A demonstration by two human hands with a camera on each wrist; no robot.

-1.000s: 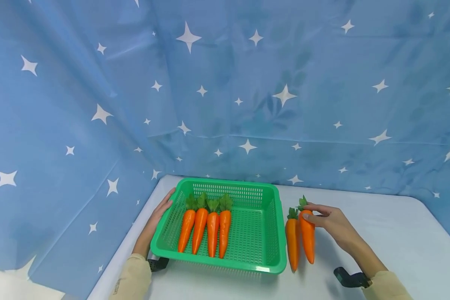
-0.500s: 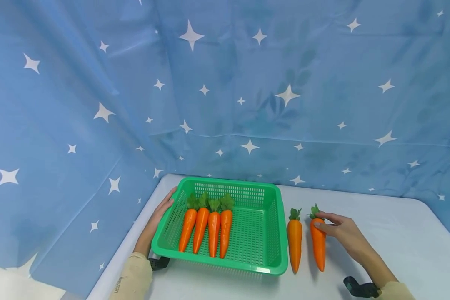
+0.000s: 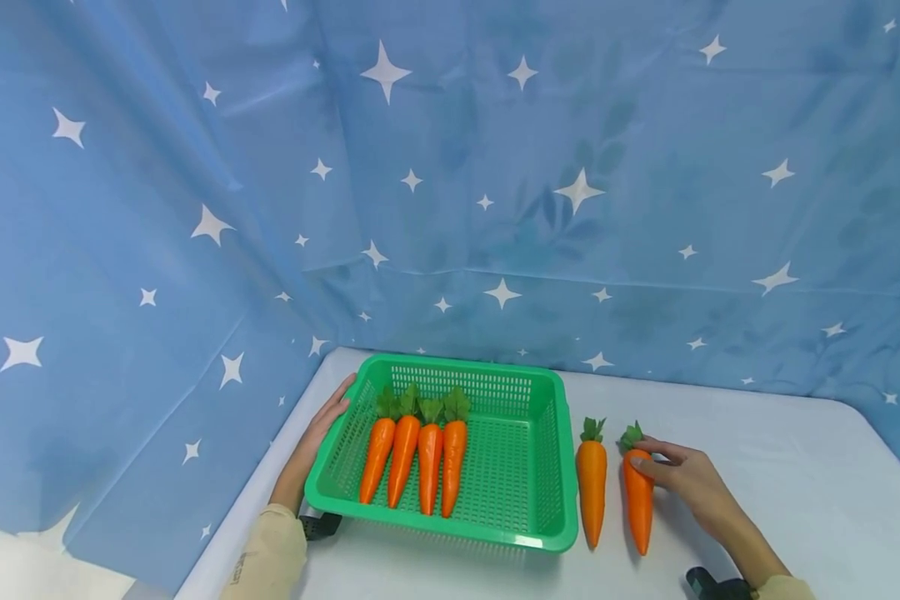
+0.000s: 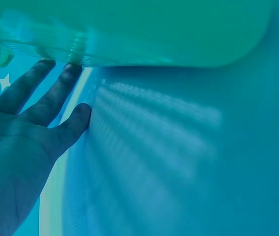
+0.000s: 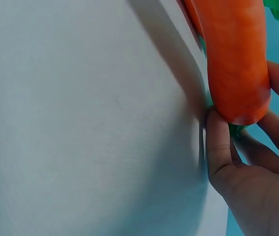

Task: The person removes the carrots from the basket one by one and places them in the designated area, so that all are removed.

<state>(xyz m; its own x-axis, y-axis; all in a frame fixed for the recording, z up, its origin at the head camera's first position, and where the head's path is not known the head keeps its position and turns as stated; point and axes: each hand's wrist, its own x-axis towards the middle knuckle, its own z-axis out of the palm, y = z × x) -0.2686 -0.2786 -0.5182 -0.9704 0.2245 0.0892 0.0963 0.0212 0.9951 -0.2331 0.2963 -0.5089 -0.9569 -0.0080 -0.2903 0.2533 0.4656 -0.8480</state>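
My right hand [image 3: 686,479] holds an orange carrot [image 3: 639,508] by its leafy top end, thumb on one side and fingers on the other. In the right wrist view the thick end of this carrot [image 5: 237,64] sits between thumb and fingers, close over the white surface. A second carrot [image 3: 592,492] lies just to its left, beside the basket. My left hand [image 3: 317,433] rests along the left side of the green basket [image 3: 495,537]. Seen from the left wrist, its fingers [image 4: 51,101] are spread and fairly straight, with tips at the basket wall.
Inside the basket, several carrots [image 3: 401,462] lie side by side on the left, leaves toward the back. The white table [image 3: 787,467] extends right. A blue curtain with white stars [image 3: 450,208] hangs behind and to the left.
My right hand has moved the held carrot right and toward me, away from the carrot beside the basket. My left hand stays at the basket.
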